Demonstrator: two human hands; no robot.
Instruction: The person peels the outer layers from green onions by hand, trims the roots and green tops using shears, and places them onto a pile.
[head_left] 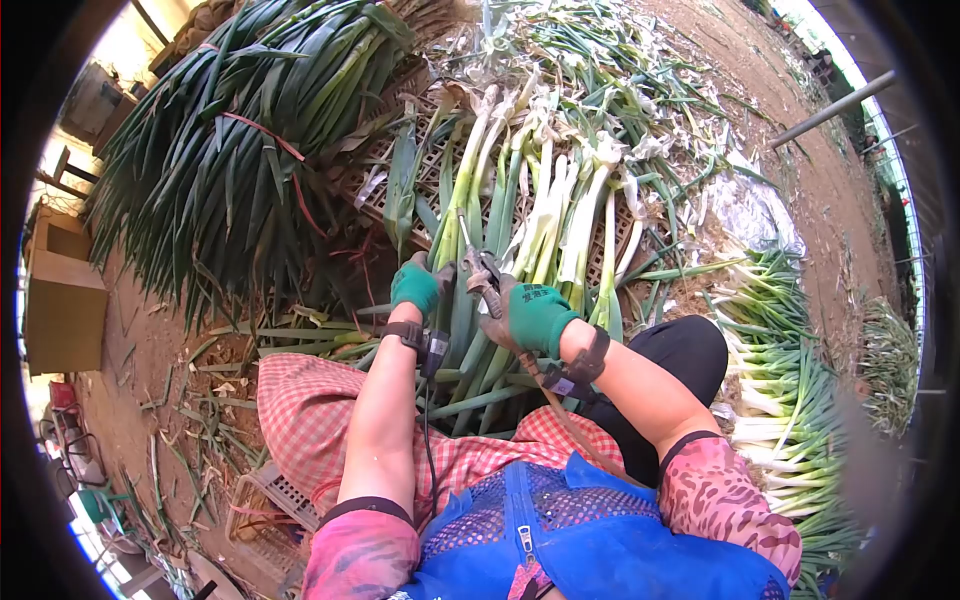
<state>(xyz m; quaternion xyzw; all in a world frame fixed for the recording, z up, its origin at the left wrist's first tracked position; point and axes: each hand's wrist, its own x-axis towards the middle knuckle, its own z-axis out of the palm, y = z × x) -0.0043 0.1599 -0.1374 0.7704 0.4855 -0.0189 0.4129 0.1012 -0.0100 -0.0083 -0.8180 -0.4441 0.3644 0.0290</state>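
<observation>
My left hand [418,287], in a green work glove, is closed around a long green onion [466,185] whose pale stem points away from me. In my right hand [537,318], also gloved in green, is a metal air gun [482,280] with a thin nozzle close beside that onion. A brown hose [570,422] runs from below the right hand down across my lap. Just past both hands, several large green onions [545,215] with white stems lie side by side on a plastic crate [378,180]. My fingertips are partly hidden.
A big tied bundle of green onions [220,150] stands at the upper left. Rows of cleaned onions [775,400] lie on the right. Peeled skins and leaf scraps [640,90] cover the far side. A plastic crate [265,520] sits at lower left.
</observation>
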